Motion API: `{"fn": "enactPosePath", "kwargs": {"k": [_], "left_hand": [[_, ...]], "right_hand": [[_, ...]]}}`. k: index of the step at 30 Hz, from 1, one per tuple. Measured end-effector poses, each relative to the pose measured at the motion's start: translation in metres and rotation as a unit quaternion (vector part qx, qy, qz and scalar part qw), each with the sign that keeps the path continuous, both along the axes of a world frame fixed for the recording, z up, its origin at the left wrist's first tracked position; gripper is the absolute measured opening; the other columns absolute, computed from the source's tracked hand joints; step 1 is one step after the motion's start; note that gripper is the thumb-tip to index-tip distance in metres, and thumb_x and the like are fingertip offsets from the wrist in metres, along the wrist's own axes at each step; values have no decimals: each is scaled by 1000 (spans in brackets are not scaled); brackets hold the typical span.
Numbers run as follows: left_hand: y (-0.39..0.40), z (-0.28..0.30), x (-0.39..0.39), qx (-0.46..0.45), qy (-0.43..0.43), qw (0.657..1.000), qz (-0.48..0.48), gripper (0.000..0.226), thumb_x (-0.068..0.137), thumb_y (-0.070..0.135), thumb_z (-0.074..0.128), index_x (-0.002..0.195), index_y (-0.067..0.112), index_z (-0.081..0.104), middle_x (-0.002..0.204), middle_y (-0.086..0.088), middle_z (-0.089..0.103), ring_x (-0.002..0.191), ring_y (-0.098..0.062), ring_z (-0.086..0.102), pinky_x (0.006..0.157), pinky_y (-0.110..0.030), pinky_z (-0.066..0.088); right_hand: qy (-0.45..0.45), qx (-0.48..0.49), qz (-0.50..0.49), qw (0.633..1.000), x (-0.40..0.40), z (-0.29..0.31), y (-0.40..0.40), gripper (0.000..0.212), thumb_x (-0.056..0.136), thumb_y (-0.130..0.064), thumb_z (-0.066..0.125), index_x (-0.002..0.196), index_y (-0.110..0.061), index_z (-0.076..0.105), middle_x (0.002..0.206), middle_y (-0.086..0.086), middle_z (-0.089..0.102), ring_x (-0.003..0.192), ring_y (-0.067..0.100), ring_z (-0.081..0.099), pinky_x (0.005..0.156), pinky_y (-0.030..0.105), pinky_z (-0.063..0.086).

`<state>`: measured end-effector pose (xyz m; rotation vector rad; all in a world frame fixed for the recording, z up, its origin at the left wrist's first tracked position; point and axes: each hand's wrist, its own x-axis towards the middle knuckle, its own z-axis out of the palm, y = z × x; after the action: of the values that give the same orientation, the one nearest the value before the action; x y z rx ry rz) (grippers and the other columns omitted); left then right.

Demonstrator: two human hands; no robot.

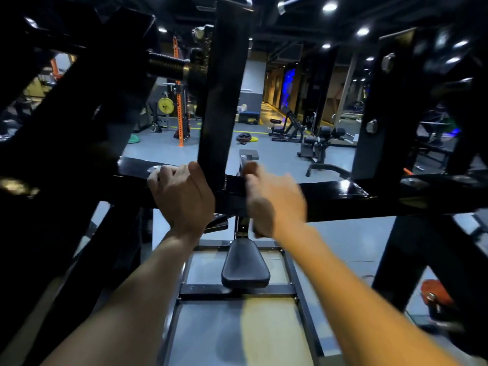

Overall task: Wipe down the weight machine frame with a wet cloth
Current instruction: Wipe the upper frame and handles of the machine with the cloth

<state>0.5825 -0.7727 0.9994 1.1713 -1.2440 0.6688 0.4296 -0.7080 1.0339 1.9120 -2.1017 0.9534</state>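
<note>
An upright post splits the open gap above the crossbar.

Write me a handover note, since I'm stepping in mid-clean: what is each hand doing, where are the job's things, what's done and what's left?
Left hand: grips the horizontal crossbar beside the central upright.
Right hand: blurred, on the crossbar just right of the upright; something dark, perhaps the cloth, lies under it, but I cannot tell.
The black seat pad sits below.
Done: cannot be judged; the crossbar's right stretch glistens.
Left: probably the upright and side posts.
</note>
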Motion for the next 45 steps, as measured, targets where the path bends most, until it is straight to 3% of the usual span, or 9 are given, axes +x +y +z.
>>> {"fn": "enactPosePath", "kwargs": {"k": [5,11,17,23,32,36,38,42,45], "left_hand": [[3,0,5,-4,-22,1000,4,39,102,9,39,67,3,56,64,-16,55,72,-36,54,90,-47,37],[4,0,0,-9,3,1000,9,40,102,8,41,64,5,53,65,-16,53,74,-35,51,89,-45,36],[2,-2,-2,-2,9,1000,9,42,103,10,37,66,3,55,65,-16,55,74,-36,54,91,-47,37],[-1,-4,3,12,7,1000,-4,49,107,17,33,67,4,57,65,-14,54,75,-35,53,96,-49,38],[2,1,6,92,14,995,-33,62,110,27,26,64,4,61,63,-13,58,82,-35,56,103,-51,37],[10,10,15,199,-17,975,-95,69,107,42,9,63,13,54,67,-5,58,95,-33,55,106,-48,30],[19,18,17,233,-17,964,-128,69,104,47,3,66,18,52,75,0,54,106,-27,48,108,-41,23],[28,24,21,329,19,931,-155,67,111,44,12,87,14,66,104,-6,52,122,-16,25,114,-31,12],[30,27,23,355,18,922,-151,68,110,46,11,98,13,70,118,-12,53,131,-24,28,116,-33,11]], "right_hand": [[131,18,108,985,-20,4,3,31,109,-34,30,119,-27,58,111,-2,69,109,27,62,119,48,24],[173,99,-82,976,-136,22,38,30,106,-19,36,119,-9,61,130,12,58,119,33,51,101,44,43],[144,-58,-91,984,-66,-2,22,26,101,-23,40,83,-15,57,85,5,63,76,30,57,72,41,42],[110,-31,68,991,-45,-2,19,24,108,-36,33,108,-26,56,88,-6,58,77,22,54,66,35,39],[53,-159,-98,981,-77,-16,26,34,105,-31,34,76,-19,49,71,-4,50,69,23,49,71,38,35],[2,-50,35,998,9,-10,5,43,95,-35,33,130,-17,50,88,0,57,81,27,56,74,39,42],[-26,30,112,993,14,4,4,77,94,-41,42,162,-22,11,113,10,62,93,31,59,77,40,45],[97,148,251,952,-23,19,16,113,89,-44,74,164,-31,-10,173,-1,7,150,28,32,117,43,38],[182,140,225,947,-36,18,6,114,84,-62,75,164,-30,1,167,-1,29,147,26,31,119,46,36]]}}
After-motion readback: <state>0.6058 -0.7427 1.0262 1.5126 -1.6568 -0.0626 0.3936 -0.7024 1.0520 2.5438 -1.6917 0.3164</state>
